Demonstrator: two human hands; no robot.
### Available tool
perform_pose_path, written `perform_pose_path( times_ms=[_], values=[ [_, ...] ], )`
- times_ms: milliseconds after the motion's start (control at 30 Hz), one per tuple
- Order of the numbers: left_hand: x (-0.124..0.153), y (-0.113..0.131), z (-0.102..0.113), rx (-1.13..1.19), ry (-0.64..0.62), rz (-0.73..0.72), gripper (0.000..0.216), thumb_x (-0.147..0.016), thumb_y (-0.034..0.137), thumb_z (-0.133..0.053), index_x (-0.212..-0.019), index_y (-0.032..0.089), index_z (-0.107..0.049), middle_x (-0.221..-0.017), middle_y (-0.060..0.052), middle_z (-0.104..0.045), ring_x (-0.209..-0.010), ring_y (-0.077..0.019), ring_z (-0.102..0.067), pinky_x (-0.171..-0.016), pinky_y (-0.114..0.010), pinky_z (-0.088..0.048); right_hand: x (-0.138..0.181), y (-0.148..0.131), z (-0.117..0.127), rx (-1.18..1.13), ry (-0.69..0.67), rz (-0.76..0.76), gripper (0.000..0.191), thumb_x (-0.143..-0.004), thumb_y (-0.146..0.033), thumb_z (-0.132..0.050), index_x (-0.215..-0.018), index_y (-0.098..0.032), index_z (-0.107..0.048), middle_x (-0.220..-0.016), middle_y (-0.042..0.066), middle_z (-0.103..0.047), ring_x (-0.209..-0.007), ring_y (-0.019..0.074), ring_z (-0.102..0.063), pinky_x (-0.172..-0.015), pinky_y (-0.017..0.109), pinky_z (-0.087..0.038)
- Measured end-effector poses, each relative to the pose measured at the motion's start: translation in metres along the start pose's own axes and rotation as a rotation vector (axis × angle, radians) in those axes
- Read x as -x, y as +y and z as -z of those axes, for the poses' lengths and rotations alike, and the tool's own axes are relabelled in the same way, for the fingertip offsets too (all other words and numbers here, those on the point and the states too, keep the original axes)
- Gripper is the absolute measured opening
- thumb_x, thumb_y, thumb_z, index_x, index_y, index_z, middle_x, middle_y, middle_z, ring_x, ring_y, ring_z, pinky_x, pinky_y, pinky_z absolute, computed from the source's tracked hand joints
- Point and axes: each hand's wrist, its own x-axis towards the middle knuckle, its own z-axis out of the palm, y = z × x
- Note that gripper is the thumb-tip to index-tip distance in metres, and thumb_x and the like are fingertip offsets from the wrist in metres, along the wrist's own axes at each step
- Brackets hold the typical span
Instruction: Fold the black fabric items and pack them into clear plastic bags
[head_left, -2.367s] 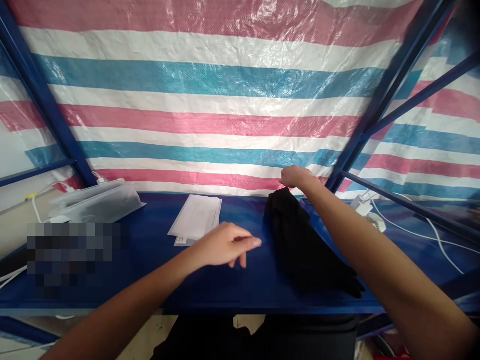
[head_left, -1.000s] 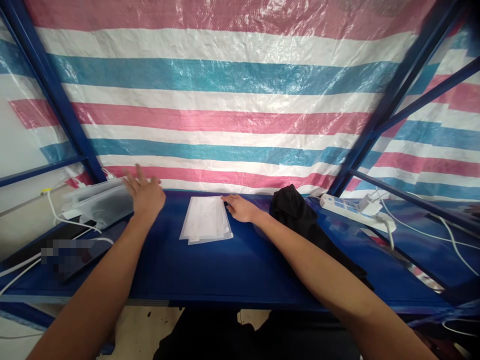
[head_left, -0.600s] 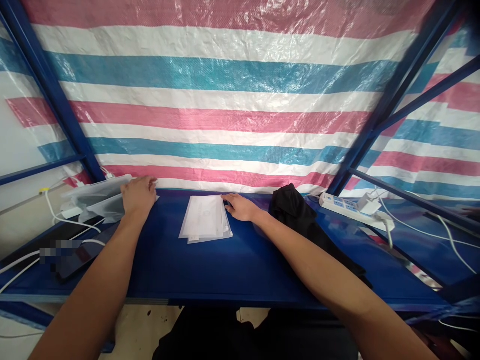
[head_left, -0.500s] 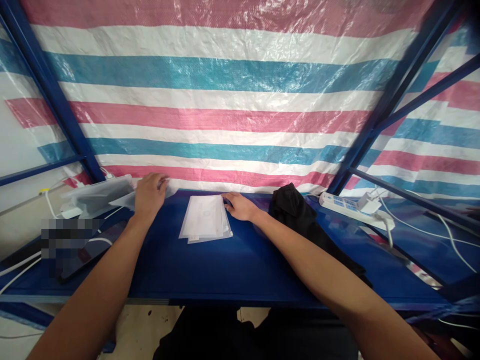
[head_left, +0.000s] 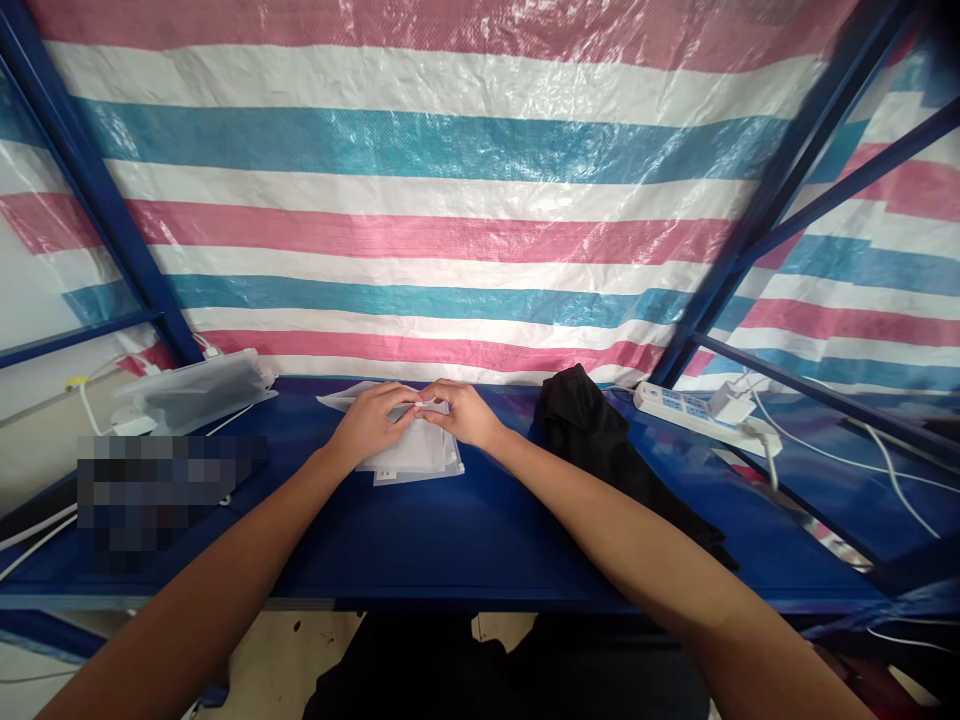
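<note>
My left hand (head_left: 375,425) and my right hand (head_left: 463,412) meet over the middle of the blue table. Between them a frosted plastic bag (head_left: 341,398) is pinched at its edge, its body lying toward the left behind my left hand. Both hands are closed, thumbs and fingertips close together. Right below them lies a small stack of frosted zip bags (head_left: 420,458), flat on the table and partly covered by my fingers. Further left, more frosted bags (head_left: 202,392) lean in a pile at the back edge.
A black cloth (head_left: 600,430) lies right of my right hand. Behind it sits a white power strip (head_left: 690,412) with plugs and cables. A blurred-out dark object (head_left: 165,500) is at the left on the blue table (head_left: 465,550). Blue metal posts (head_left: 97,180) frame a striped sheet.
My left hand has come from the pile at the left to the middle, bringing a frosted bag. My right hand has closed on that bag's edge above the stack.
</note>
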Motion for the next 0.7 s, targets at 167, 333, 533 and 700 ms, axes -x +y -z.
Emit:
perform_pose_path(
  times_ms=[167,333,533,700],
  values=[
    [0.002,-0.001,0.005,0.013,-0.011,-0.007,0.026,-0.107,0.041,-0.060,-0.111,0.025,-0.079,-0.118,-0.007,-0.082,-0.109,-0.0249,-0.076,-0.104,-0.040,-0.055,0.000,0.000,-0.007,-0.045,0.037,-0.137,0.011,-0.101,-0.027,-0.075,-0.107,-0.025,-0.084,-0.102,0.003,-0.084,-0.086,0.0208,-0.078,-0.082,0.031,-0.059],
    [-0.002,-0.005,0.010,-0.086,-0.081,-0.038,0.033,-0.113,0.043,-0.049,-0.117,0.024,-0.075,-0.119,-0.007,-0.080,-0.113,-0.0255,-0.073,-0.105,-0.040,-0.051,-0.002,-0.001,-0.007,0.028,0.075,-0.140,0.014,-0.103,-0.030,-0.073,-0.102,-0.026,-0.086,-0.101,0.003,-0.086,-0.087,0.0226,-0.080,-0.079,0.031,-0.056],
    [0.001,-0.043,0.036,-0.374,0.040,0.090,0.030,-0.113,0.035,-0.044,-0.112,0.022,-0.071,-0.117,-0.011,-0.078,-0.112,-0.0308,-0.069,-0.105,-0.046,-0.046,-0.005,0.022,0.013,-0.075,0.256,-0.267,0.017,-0.098,-0.035,-0.076,-0.088,-0.022,-0.081,-0.089,0.004,-0.085,-0.078,0.0235,-0.079,-0.072,0.032,-0.059],
    [0.007,-0.061,0.049,-0.385,0.127,0.171,0.027,-0.112,0.036,-0.045,-0.109,0.022,-0.068,-0.112,-0.012,-0.076,-0.110,-0.0327,-0.067,-0.100,-0.046,-0.049,-0.003,0.037,0.023,-0.122,0.335,-0.310,0.027,-0.095,-0.049,-0.077,-0.084,-0.023,-0.076,-0.088,0.005,-0.083,-0.077,0.0245,-0.079,-0.073,0.037,-0.064]
  ],
)
